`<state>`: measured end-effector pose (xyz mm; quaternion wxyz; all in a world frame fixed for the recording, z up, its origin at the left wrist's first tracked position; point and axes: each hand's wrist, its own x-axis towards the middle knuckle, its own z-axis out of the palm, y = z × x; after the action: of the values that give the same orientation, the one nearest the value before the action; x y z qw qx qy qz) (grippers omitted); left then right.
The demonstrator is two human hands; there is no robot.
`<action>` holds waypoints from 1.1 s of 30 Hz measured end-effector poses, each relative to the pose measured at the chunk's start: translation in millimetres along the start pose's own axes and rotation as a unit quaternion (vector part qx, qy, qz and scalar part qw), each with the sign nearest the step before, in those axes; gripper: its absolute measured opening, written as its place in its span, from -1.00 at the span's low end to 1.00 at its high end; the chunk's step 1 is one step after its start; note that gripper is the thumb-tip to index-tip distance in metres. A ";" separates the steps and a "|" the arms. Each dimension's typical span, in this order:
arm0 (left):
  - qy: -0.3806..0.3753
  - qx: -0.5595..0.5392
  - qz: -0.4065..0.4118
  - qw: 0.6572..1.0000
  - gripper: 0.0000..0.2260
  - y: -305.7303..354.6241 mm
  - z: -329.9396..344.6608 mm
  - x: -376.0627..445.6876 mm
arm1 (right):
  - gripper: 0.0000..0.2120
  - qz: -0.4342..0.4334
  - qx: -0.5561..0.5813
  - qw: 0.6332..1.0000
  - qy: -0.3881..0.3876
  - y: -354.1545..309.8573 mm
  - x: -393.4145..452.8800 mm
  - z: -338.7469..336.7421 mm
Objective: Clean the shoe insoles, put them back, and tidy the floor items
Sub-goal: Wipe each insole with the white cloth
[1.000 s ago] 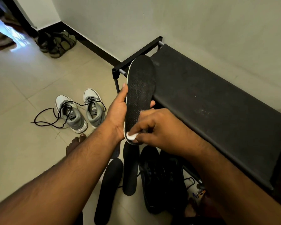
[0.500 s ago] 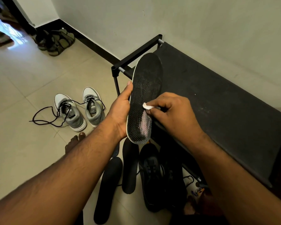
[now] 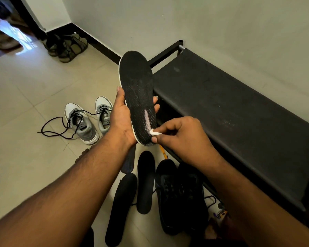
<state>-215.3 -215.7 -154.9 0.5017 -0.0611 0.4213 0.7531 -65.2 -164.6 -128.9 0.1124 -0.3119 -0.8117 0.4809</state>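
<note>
My left hand [image 3: 121,118] grips a black insole [image 3: 136,90] with a white edge, held upright in front of me, thumb on its left rim and fingertips showing at its right. My right hand [image 3: 182,138] pinches a small white wipe [image 3: 154,132] against the insole's heel end, where a pale wet streak shows. On the floor below lie two black insoles [image 3: 145,180] [image 3: 120,207] and part of a third, dark one [image 3: 129,162]. A pair of black shoes [image 3: 178,196] stands beside them. A pair of grey sneakers [image 3: 84,122] with loose black laces sits to the left.
A black shoe rack [image 3: 230,111] runs along the wall on the right. Olive sandals [image 3: 68,47] sit in the far corner by the dark skirting. A yellow pencil-like stick [image 3: 163,152] lies under the rack's edge. My foot [image 3: 82,155] shows below my left forearm. The floor is pale tile.
My right hand has slid the wipe from mid-insole down to the heel end, leaving a wet streak. The left hand has tilted the insole's toe end further left.
</note>
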 end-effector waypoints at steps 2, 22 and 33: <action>0.000 -0.001 0.026 1.000 -0.33 3.5 -0.4 -0.5 | -0.88 0.004 0.028 0.999 -0.017 -1.2 -3.4 3.0; -0.006 -0.014 0.089 0.996 -0.30 -5.0 6.5 -8.7 | -0.97 0.078 0.084 0.992 0.048 -14.0 -10.6 14.7; -0.062 0.003 0.048 0.997 -0.29 -9.5 4.2 -1.6 | -0.94 0.020 0.095 0.988 0.122 8.4 5.5 -13.4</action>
<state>-205.5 -212.5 -156.8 0.4902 0.0077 0.3942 0.7773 -59.6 -148.8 -129.8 0.2301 -0.3726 -0.7363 0.5159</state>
